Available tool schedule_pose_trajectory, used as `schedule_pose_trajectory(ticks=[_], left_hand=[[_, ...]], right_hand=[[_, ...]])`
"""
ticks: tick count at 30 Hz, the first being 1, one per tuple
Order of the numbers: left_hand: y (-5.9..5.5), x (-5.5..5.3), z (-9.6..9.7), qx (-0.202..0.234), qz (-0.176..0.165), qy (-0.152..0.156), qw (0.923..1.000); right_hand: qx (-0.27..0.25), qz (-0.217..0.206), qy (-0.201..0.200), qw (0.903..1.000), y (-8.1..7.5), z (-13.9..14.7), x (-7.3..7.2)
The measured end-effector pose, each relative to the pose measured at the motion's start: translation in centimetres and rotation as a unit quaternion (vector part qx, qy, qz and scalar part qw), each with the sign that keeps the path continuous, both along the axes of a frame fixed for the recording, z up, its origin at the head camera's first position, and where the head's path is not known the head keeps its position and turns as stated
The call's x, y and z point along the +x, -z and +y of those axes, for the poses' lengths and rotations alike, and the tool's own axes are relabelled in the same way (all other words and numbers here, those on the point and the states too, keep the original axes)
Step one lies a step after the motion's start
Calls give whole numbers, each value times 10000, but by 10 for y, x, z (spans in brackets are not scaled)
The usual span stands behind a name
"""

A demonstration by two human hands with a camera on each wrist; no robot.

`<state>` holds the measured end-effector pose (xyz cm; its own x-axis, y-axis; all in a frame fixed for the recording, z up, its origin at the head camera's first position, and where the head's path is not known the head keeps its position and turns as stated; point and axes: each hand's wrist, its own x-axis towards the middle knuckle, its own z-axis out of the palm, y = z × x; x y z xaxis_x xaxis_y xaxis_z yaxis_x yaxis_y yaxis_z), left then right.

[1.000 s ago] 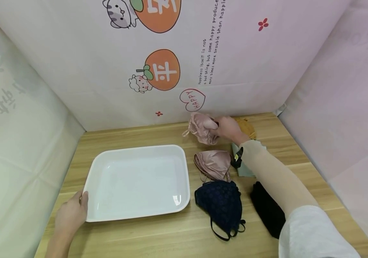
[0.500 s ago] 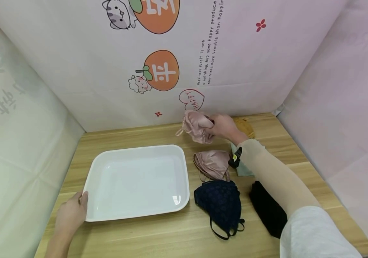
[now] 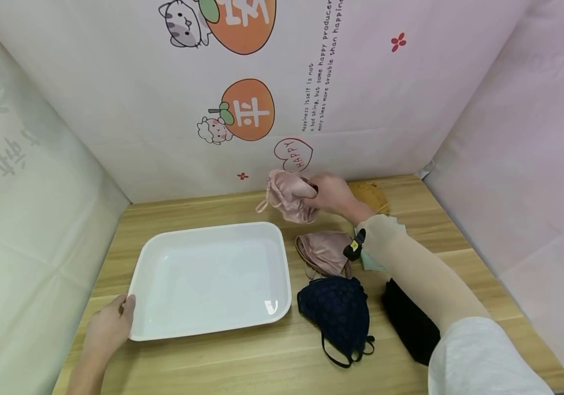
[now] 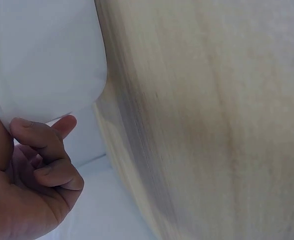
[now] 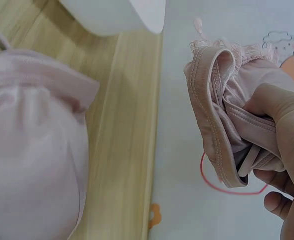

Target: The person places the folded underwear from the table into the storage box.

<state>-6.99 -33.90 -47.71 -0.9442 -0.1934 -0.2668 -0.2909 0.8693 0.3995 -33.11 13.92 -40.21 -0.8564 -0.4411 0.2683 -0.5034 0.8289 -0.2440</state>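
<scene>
While the left hand (image 3: 108, 325) pinches the white tray (image 3: 210, 280), the right hand (image 3: 332, 194) grips a pink garment (image 3: 287, 198) jutting to its left

Through the head camera I look from high up, forward and down across the pale wood-grain table (image 3: 203, 366) to the white printed cloth wall (image 3: 366, 109). My left-wrist camera, sideways and close, shares with it the left hand (image 3: 109, 325) and a corner of the glossy white rectangular tray (image 3: 210, 285). My right-wrist camera, also sideways and close, faces that wall, sharing the right hand (image 3: 332, 195) and pale-pink satin garment (image 3: 284, 200) with my head view.
</scene>
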Motion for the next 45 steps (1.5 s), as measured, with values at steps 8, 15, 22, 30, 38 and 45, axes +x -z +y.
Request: schedule_pose_trajectory(ticks=[8, 15, 22, 30, 38, 45], left_hand=[[0, 1, 0, -28, 248, 62, 9997], [1, 1, -1, -31, 250, 84, 9996], [0, 2, -1, -95, 206, 137, 9996], [1, 2, 0, -139, 311, 162, 9993], [-1, 2, 1, -146, 401, 129, 9990], [-1, 4, 2, -130, 443, 128, 9989]], right_hand=[[97, 39, -225, 9997, -9, -22, 12], [169, 133, -518, 9984, -15, -42, 21], [194, 41, -785, 9967, -22, -62, 32], [227, 139, -1084, 9938, -22, -81, 38], [298, 147, -1202, 9922, -23, -96, 44], [309, 51, -1352, 9903, -25, -111, 50]])
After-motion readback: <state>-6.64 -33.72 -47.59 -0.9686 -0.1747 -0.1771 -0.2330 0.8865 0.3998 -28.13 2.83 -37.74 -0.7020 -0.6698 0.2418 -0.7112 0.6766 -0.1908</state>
